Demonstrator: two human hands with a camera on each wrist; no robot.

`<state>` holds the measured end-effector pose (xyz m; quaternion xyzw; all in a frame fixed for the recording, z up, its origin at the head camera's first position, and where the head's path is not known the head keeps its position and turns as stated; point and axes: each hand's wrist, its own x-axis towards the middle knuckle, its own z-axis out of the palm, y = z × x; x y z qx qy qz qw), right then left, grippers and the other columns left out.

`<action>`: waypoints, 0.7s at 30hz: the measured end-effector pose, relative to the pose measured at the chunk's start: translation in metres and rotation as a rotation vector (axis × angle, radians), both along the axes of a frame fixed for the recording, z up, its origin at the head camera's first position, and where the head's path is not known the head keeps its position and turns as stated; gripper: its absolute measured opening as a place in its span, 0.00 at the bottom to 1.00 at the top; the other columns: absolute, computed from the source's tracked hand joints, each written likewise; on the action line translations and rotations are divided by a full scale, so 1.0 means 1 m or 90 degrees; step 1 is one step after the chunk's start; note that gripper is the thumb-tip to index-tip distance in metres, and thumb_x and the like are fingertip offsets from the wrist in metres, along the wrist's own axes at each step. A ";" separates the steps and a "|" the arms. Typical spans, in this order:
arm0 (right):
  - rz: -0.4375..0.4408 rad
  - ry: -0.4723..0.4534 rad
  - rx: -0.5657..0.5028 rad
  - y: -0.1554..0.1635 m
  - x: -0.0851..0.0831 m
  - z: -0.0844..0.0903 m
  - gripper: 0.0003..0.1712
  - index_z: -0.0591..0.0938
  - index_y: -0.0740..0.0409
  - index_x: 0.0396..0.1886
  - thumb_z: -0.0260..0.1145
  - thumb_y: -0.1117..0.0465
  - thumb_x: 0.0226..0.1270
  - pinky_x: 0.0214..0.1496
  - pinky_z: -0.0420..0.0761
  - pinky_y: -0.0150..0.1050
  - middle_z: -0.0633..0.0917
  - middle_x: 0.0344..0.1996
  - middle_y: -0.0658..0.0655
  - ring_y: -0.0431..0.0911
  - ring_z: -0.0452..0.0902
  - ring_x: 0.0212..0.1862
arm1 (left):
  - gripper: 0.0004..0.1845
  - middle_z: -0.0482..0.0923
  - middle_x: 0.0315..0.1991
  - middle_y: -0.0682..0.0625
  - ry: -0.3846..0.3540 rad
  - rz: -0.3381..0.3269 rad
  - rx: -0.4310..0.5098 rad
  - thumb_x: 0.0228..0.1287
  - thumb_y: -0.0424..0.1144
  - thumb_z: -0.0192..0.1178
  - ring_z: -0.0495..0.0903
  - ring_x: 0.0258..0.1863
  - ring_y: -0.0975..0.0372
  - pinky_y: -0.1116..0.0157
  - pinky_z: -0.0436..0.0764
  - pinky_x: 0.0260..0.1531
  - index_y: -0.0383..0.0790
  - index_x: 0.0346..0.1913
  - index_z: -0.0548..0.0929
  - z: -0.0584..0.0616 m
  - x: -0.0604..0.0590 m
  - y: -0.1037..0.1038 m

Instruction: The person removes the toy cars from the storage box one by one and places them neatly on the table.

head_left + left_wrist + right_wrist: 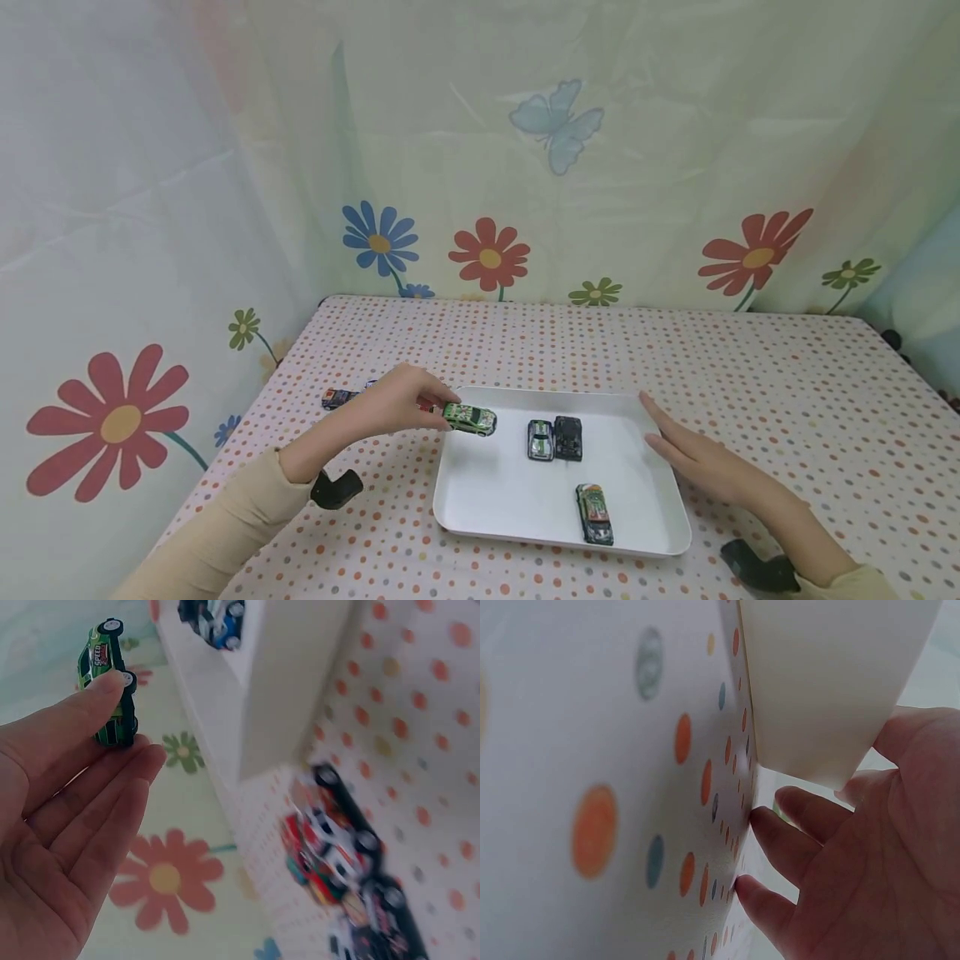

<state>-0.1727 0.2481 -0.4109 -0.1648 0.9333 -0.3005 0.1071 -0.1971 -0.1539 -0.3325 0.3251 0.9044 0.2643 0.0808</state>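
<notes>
My left hand (401, 400) pinches a green toy car (471, 419) between thumb and fingers, above the left edge of a white tray (495, 500). In the left wrist view the thumb presses on the side of that car (100, 656). Inside the tray, a white-and-green toy car (540, 440) stands beside a black toy car (568, 438). A green toy car with orange markings (595, 514) sits near the front wall. At the tray's right side my right hand (697, 458) touches the rim with its thumb, fingers extended along the outside.
Left of the tray, partly behind my left hand, several toy cars lie on the dotted tablecloth (787, 392), among them a dark one (339, 398) and a red-and-white one (330, 847). A flowered curtain (637, 167) hangs behind the table.
</notes>
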 end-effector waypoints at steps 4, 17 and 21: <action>0.002 0.007 0.002 0.000 0.000 -0.001 0.39 0.43 0.64 0.73 0.43 0.46 0.76 0.61 0.51 0.66 0.48 0.68 0.75 0.71 0.45 0.66 | 0.16 0.83 0.34 0.53 -0.002 0.038 0.022 0.49 0.33 0.72 0.80 0.32 0.68 0.72 0.79 0.32 0.36 0.44 0.86 -0.007 0.000 -0.024; 0.011 0.002 -0.017 0.003 -0.002 0.002 0.39 0.42 0.65 0.73 0.43 0.47 0.76 0.61 0.48 0.67 0.45 0.68 0.74 0.70 0.42 0.66 | 0.16 0.83 0.36 0.50 -0.005 0.111 0.034 0.50 0.35 0.71 0.80 0.33 0.64 0.69 0.79 0.31 0.35 0.43 0.85 -0.038 0.001 -0.066; 0.017 -0.001 -0.030 0.003 -0.001 0.000 0.39 0.43 0.66 0.73 0.43 0.48 0.76 0.61 0.49 0.66 0.46 0.69 0.74 0.70 0.43 0.66 | 0.15 0.83 0.36 0.51 -0.016 0.102 0.030 0.50 0.35 0.71 0.80 0.33 0.64 0.70 0.79 0.31 0.35 0.43 0.86 -0.052 0.003 -0.072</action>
